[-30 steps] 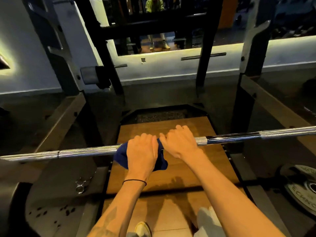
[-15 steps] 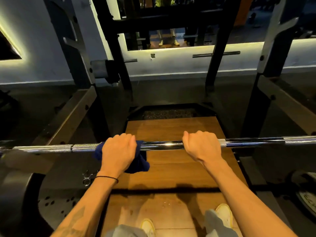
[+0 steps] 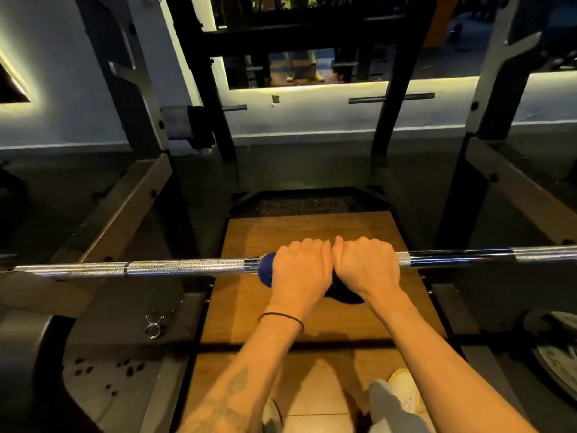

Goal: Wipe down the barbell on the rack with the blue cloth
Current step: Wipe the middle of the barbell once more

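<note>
left hand [image 3: 299, 270] grips blue cloth [image 3: 265, 271] | right hand [image 3: 367, 265] grips barbell [image 3: 187, 267] (knuckles touching)

No readable text or labels anywhere.

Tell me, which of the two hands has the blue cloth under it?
The left hand, the one with the black wristband. It grips the blue cloth around the barbell; the right hand grips bare bar.

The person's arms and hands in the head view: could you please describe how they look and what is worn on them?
Both forearms are bare, with no sleeves or gloves. The left hand has a thin black band round its wrist, and a faint tattoo marks that forearm. The right hand shows no ring, watch or band.
</note>
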